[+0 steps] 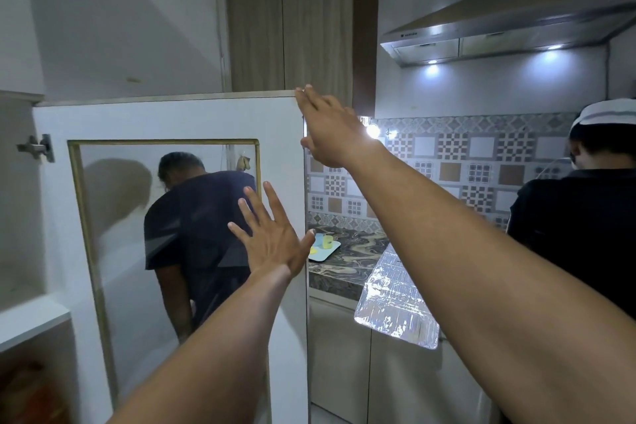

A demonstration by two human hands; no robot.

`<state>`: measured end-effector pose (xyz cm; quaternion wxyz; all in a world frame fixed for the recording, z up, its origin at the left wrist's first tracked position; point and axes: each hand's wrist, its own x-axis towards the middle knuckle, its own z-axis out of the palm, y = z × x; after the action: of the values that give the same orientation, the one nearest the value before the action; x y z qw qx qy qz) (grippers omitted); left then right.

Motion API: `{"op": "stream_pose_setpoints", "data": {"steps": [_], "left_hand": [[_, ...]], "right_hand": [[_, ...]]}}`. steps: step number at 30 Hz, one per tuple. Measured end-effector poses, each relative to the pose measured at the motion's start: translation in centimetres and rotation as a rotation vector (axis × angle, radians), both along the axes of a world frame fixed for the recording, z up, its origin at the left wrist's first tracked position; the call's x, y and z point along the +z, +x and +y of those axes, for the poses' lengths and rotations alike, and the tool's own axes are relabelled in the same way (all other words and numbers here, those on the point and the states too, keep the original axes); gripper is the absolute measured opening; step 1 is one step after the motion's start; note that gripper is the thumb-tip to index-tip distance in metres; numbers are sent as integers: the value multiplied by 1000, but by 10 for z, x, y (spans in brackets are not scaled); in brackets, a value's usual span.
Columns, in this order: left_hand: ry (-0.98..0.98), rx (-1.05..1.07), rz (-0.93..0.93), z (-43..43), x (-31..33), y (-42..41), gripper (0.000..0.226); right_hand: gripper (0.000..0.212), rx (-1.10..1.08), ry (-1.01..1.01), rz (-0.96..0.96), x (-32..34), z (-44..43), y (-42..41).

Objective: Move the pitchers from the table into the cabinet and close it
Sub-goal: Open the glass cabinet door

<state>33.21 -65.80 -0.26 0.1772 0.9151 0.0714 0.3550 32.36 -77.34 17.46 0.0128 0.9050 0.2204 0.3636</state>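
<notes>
A white cabinet door stands swung open and fills the left and middle of the view, with a gold-framed glass panel set into it. Through or in the glass a person in a dark shirt shows, bent forward. A metal hinge sits at the door's left edge, and beyond it the pale cabinet interior with a white shelf is partly visible at far left. No pitchers can be made out; the lower cabinet space is dim and blurred.

To the right of the door lies a marbled worktop carrying a pale tray with small blue and yellow cups. A strip of shiny foil covers part of the worktop. Patterned wall tiles run behind, and a steel range hood with lit lamps hangs above. Another person in dark clothes and a white cap stands at far right.

The left hand is spread flat, fingers apart, against the door's face near its free edge. The right hand reaches higher, fingers extended and close together, at the door's top right corner, touching the edge.
</notes>
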Motion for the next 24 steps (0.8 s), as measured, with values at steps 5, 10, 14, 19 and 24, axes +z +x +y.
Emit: {"op": "stream_pose_setpoints", "data": {"steps": [5,10,14,19,24], "left_hand": [[27,10,-18,4,0,7,114],[37,9,-130,24,14,-2,79],[99,118,-156,81,39,-22,72],[193,360,-91,180,48,-85,70],[251,594,-21,273,39,-174,69]], "right_hand": [[84,-10,25,-1,-1,4,6],[83,17,29,-102,4,22,-2],[76,150,35,-150,2,67,-16],[72,358,65,-101,-16,156,-37],[72,576,75,34,-45,247,-73]]}}
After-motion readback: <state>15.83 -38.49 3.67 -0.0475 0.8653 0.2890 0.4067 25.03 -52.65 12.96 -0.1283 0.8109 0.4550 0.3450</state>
